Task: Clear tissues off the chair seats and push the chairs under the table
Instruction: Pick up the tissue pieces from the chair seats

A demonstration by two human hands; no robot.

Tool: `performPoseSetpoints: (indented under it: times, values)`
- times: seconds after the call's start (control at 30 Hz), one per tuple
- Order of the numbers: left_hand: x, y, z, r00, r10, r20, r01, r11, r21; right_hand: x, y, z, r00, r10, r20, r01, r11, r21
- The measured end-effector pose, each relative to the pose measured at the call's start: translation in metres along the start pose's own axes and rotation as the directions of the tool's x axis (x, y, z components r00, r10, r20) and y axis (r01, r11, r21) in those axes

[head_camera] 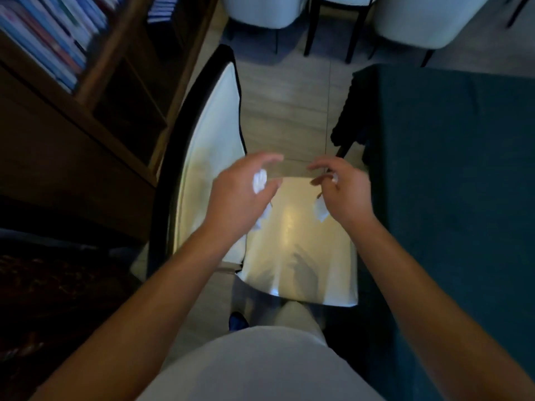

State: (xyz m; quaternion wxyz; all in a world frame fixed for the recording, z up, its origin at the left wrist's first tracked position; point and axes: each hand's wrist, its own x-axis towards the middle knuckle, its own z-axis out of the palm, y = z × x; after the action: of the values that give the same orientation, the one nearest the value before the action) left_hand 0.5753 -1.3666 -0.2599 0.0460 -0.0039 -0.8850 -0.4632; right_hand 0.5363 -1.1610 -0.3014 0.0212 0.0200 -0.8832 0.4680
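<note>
- Clearing tissue (pixel 259 180) from the chair seat (pixel 301 241): left hand (pixel 243 195) has a loose grip round one wad above the seat
- Right hand (pixel 341 189) pinches another tissue scrap (pixel 320 211)
- Next, judging by this: bin them, then push the chair toward the tabletop (pixel 451 169)

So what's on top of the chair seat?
Two white bits of tissue show over the chair seat: one in the left hand, one at the right hand. The hands cover whatever lies beneath them.

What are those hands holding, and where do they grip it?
Left hand holds a crumpled tissue in its curled fingers; right hand pinches another white tissue by its upper edge.
</note>
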Motion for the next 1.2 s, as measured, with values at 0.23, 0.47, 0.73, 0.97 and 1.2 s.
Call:
performPoseSetpoints:
  times: [0.23,0.47,0.73,0.97,1.2]
  values:
    - [-0.021,0.024,-0.101,0.984,0.15,-0.092,-0.151,0.989,-0.001,-0.054,-0.086,-0.025,0.981,-0.122,-0.15,0.126,0.992,0.018]
    - [-0.023,0.042,-0.149,0.938,0.269,-0.218,-0.282,0.959,-0.029,-0.071,-0.142,-0.061,0.936,-0.266,-0.228,0.265,0.964,-0.037]
    - [-0.021,0.05,-0.167,0.906,0.355,-0.231,-0.332,0.934,0.131,-0.067,-0.162,-0.074,0.868,-0.4,-0.296,0.371,0.917,-0.149]
    - [-0.003,0.028,-0.206,0.841,0.524,-0.133,-0.478,0.836,0.271,-0.068,-0.199,-0.054,0.832,-0.447,-0.329,0.39,0.893,-0.227]
    - [0.032,-0.007,-0.276,0.807,0.585,-0.08,-0.535,0.782,0.32,-0.065,-0.243,0.007,0.818,-0.43,-0.382,0.312,0.89,-0.333]
